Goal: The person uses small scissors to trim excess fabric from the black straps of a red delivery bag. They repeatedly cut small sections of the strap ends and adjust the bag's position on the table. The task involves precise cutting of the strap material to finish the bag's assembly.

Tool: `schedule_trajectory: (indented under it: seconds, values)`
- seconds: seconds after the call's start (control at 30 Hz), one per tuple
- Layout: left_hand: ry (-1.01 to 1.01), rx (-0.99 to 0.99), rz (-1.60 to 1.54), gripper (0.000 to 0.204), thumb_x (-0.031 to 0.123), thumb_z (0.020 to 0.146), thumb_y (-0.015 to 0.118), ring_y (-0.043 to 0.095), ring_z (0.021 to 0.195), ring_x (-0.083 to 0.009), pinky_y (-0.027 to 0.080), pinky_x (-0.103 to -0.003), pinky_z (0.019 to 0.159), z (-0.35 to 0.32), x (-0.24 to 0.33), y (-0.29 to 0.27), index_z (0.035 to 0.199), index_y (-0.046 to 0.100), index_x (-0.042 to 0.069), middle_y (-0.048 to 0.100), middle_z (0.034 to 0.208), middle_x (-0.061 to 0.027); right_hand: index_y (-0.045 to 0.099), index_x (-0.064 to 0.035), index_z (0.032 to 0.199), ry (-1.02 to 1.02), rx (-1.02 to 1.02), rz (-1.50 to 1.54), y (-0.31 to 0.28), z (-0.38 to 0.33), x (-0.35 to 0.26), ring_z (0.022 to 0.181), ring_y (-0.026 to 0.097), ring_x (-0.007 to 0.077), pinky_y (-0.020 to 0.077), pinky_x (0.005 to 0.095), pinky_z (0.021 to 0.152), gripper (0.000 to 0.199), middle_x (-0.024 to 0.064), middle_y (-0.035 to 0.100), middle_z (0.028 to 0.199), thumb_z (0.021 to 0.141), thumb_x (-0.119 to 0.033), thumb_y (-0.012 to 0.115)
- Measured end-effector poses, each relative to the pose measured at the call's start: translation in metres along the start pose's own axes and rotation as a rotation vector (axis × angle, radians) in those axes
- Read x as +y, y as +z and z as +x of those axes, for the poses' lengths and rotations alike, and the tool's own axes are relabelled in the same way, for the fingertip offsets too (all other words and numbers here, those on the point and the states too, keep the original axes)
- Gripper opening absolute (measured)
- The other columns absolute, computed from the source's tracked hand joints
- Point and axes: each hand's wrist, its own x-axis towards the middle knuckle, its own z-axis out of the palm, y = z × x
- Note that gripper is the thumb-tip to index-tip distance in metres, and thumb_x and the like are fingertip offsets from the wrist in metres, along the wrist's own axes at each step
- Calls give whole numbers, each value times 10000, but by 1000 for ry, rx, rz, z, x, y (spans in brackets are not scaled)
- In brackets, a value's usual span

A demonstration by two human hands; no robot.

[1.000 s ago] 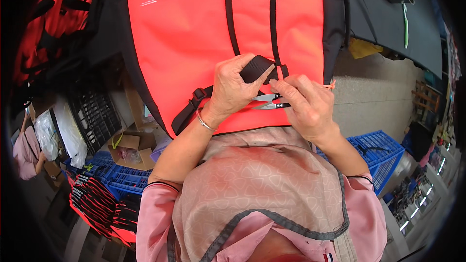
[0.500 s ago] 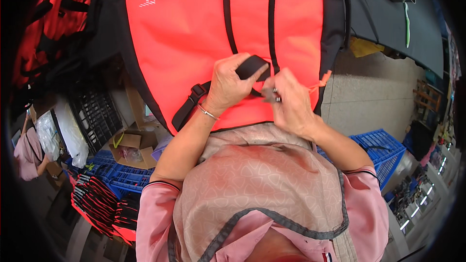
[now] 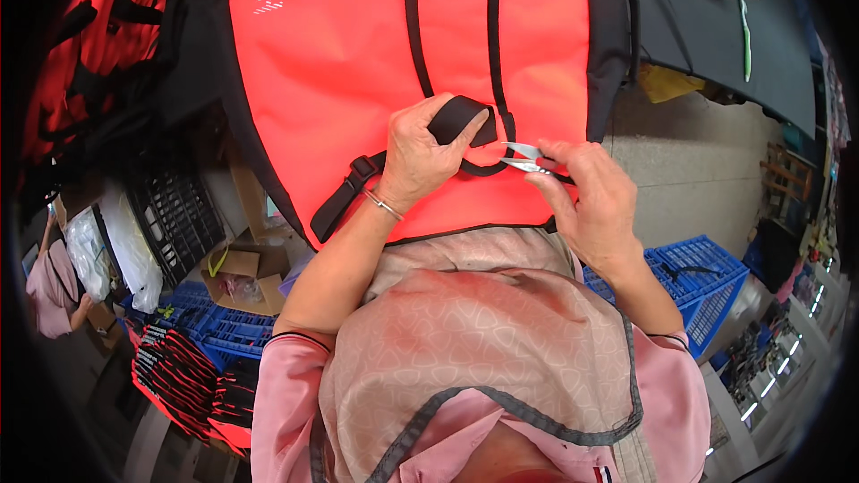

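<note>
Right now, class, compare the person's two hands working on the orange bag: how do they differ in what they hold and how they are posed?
The left hand pinches a wide black strap and folds it up off the orange bag; the right hand grips small metal snips. The left hand lies flat on the fabric, fingers spread; the right hand is curled, snip tips pointing left toward the strap. Both are bare and work close together at the bag's lower edge.

Pinching a folded black strap (image 3: 461, 118) against an orange bag (image 3: 358, 80) with the left hand (image 3: 420, 156); gripping small metal snips (image 3: 522, 157) in the right hand (image 3: 591, 201), blades lying just beside the strap end; spreading over a dark table (image 3: 689, 27); standing below, blue crates (image 3: 693, 273) at right, a cardboard box (image 3: 237, 270) at left.
</note>
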Motion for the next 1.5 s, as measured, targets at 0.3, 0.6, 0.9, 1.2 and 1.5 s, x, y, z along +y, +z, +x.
schedule_trajectory:
  seconds: [0.3, 0.6, 0.9, 1.2, 1.5]
  values:
    - [-25, 1, -14, 169, 141, 883, 731, 545, 601, -89, 443, -261, 568, 1, 3, 1, 830, 667, -6, 622, 663, -30, 688, -64, 1013, -167, -19, -249, 9, 14, -5, 676, 563, 165, 438, 303, 562, 320, 9, 591, 775, 751, -223, 783]
    - [-43, -18, 6, 168, 144, 886, 728, 526, 605, -79, 439, -257, 568, 3, 2, 0, 846, 675, -10, 616, 661, -18, 688, -62, 979, -301, -33, -367, 7, 21, 1, 670, 549, 154, 407, 305, 541, 274, 12, 598, 801, 769, -227, 751]
    - [-161, -95, -65, 213, 192, 911, 713, 493, 627, -55, 423, -251, 575, 12, 8, -7, 852, 680, -10, 599, 665, 17, 695, -48, 900, -349, 80, -201, 18, 24, 17, 600, 557, 168, 414, 280, 505, 154, 36, 644, 792, 768, -100, 755]
    - [-140, -59, -74, 201, 162, 873, 745, 547, 594, -101, 466, -277, 587, 7, 7, -7, 856, 673, -24, 640, 667, -73, 670, 2, 1012, 473, 14, 603, 4, 21, 14, 763, 585, 39, 480, 209, 660, 137, 21, 684, 879, 905, -77, 702]
    - [419, -34, 275, 374, -10, 605, 743, 649, 807, -238, 525, -350, 693, -52, 42, -31, 968, 742, 80, 685, 911, -55, 669, 31, 999, 915, -425, 929, -5, 8, -9, 652, 497, 23, 429, 205, 584, 299, -4, 604, 730, 944, -263, 663]
